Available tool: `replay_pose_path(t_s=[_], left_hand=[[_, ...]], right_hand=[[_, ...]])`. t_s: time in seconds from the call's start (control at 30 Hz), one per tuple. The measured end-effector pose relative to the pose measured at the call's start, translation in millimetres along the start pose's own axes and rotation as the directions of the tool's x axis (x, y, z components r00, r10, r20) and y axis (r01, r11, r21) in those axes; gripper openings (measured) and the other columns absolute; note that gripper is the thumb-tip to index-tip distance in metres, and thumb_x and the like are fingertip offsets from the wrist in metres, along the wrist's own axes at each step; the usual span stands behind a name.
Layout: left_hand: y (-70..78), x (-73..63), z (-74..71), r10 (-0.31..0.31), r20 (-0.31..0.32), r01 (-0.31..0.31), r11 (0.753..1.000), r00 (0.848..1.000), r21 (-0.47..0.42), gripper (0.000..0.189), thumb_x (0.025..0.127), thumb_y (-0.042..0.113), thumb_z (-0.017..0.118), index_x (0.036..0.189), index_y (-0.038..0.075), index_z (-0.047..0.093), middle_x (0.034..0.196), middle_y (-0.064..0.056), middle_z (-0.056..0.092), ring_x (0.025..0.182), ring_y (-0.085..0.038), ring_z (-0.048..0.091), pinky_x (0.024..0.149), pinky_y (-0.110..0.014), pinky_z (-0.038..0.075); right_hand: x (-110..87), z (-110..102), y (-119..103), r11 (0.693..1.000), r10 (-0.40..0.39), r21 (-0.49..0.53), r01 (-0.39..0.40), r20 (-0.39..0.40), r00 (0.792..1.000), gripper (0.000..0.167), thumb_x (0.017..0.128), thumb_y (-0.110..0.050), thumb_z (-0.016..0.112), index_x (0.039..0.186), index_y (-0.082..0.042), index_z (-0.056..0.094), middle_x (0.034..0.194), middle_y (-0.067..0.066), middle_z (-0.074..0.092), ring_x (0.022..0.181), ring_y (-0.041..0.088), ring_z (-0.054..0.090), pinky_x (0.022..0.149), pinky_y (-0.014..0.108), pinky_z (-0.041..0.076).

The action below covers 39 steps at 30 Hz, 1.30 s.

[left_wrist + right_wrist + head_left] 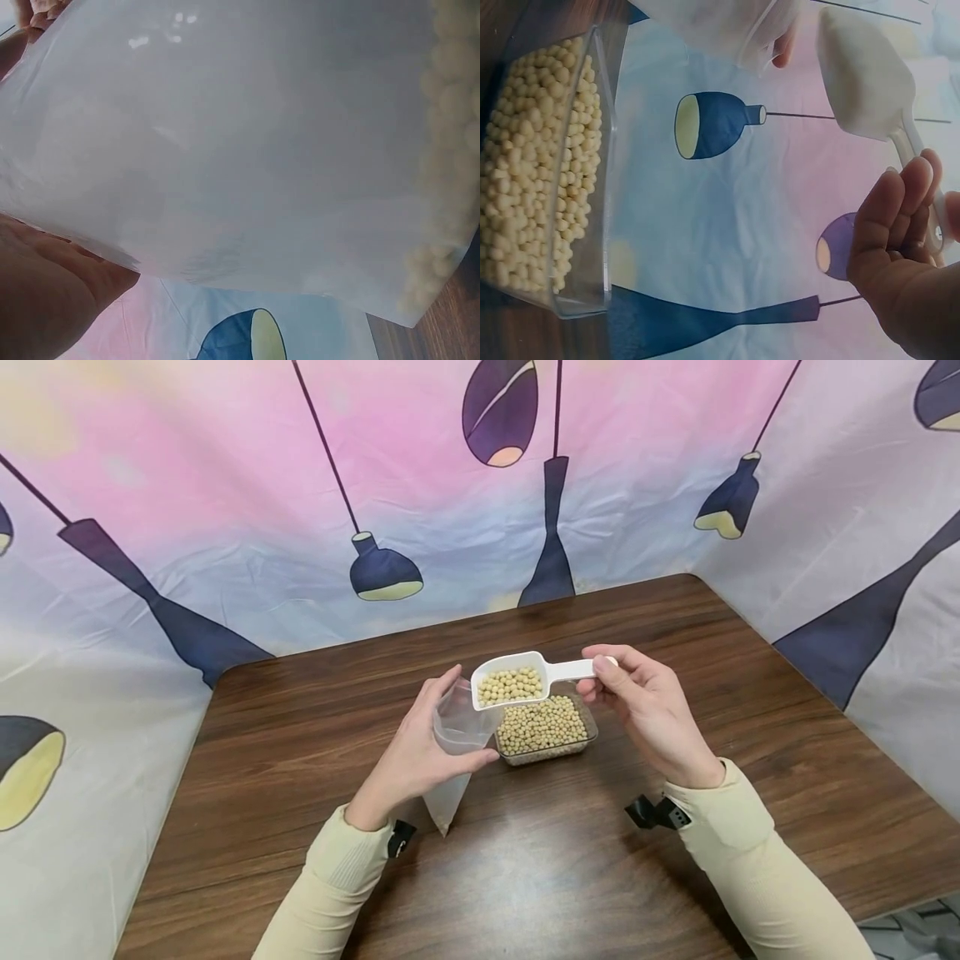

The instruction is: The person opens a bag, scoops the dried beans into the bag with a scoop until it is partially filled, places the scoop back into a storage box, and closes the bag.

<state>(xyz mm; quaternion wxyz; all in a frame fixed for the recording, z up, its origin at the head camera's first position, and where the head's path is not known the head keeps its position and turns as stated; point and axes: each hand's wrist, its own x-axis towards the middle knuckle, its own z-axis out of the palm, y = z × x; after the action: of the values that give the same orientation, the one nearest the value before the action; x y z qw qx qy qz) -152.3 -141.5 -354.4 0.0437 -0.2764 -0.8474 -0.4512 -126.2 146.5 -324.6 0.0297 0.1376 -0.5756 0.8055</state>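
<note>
My right hand [648, 714] pinches the end of the handle of a white scoop [564, 671], whose bowl carries soybeans [512, 686]. The scoop is level, its front overlapping the mouth of a translucent plastic bag [459, 727] in the head view. My left hand [411, 760] holds that bag near its top, with thumb and fingers spread around the opened mouth. Soybeans [454, 112] fill the bag's bottom, seen through its wall in the left wrist view. From the right wrist view, the scoop's underside [866, 79] shows.
Behind and below the scoop, a clear rectangular container [589, 737] full of soybeans [540, 727] stands on the brown wooden table [315, 710]. A cloth printed with lamps [262, 527] hangs along the table's back and sides. Black straps [656, 812] are on the wrists.
</note>
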Motion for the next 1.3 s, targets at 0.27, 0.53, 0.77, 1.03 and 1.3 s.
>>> replay_pose_path(t_s=[0.27, 0.53, 0.77, 1.03, 1.3], left_hand=[[-0.3, 0.1, -0.9, 0.006, -0.010, -0.006, 1.000, 1.000, -0.011, 0.102, 0.069, 0.039, 0.088, 0.152, 0.025, 0.030, 0.131, 0.006, 0.046, 0.115, -0.013, 0.049, 0.093, -0.042, 0.044], [-2.0, 1.2, 0.6, 0.003, -0.030, -0.005, 0.998, 1.000, -0.065, 0.101, 0.068, 0.037, 0.089, 0.150, 0.030, 0.031, 0.131, 0.008, 0.047, 0.119, -0.011, 0.048, 0.098, -0.042, 0.042], [-3.1, 1.5, 0.7, -0.043, -0.044, 0.039, 0.995, 0.998, -0.094, 0.101, 0.068, 0.036, 0.089, 0.150, 0.020, 0.031, 0.130, 0.006, 0.051, 0.122, -0.012, 0.047, 0.102, -0.041, 0.039], [-4.5, 1.8, 1.8, -0.052, -0.073, 0.043, 0.992, 0.996, -0.115, 0.094, 0.068, 0.033, 0.090, 0.146, 0.019, 0.038, 0.127, 0.007, 0.052, 0.120, -0.012, 0.049, 0.102, -0.042, 0.038], [-5.3, 1.5, 1.3, -0.040, -0.106, 0.024, 0.989, 0.994, -0.144, 0.093, 0.068, 0.026, 0.090, 0.146, 0.018, 0.039, 0.127, 0.003, 0.052, 0.120, -0.015, 0.049, 0.102, -0.045, 0.037]], right_hand=[[2.0, 6.8, -6.6, 0.983, -0.083, -0.164, 0.082, 0.003, 0.997, 0.021, 0.099, -0.012, 0.056, 0.115, 0.000, 0.062, 0.082, 0.006, 0.070, 0.079, 0.016, 0.066, 0.076, 0.029, 0.054], [5.3, 14.3, -9.7, 0.945, -0.158, -0.297, 0.139, -0.041, 0.987, 0.021, 0.098, -0.010, 0.058, 0.113, 0.004, 0.063, 0.077, 0.007, 0.070, 0.074, 0.016, 0.068, 0.073, 0.032, 0.056], [6.4, 16.1, -12.8, 0.928, -0.181, -0.339, 0.157, -0.038, 0.983, 0.021, 0.098, -0.010, 0.058, 0.113, 0.004, 0.063, 0.076, 0.007, 0.070, 0.072, 0.018, 0.068, 0.073, 0.031, 0.056], [9.1, 16.2, -14.6, 0.912, -0.217, -0.358, 0.199, -0.010, 0.976, 0.020, 0.097, -0.011, 0.059, 0.113, 0.002, 0.064, 0.077, 0.008, 0.069, 0.073, 0.017, 0.067, 0.075, 0.030, 0.055], [12.5, 24.1, -14.7, 0.903, -0.245, -0.363, 0.229, 0.002, 0.969, 0.017, 0.097, -0.010, 0.060, 0.112, -0.003, 0.066, 0.077, 0.011, 0.069, 0.074, 0.017, 0.067, 0.073, 0.030, 0.055]])
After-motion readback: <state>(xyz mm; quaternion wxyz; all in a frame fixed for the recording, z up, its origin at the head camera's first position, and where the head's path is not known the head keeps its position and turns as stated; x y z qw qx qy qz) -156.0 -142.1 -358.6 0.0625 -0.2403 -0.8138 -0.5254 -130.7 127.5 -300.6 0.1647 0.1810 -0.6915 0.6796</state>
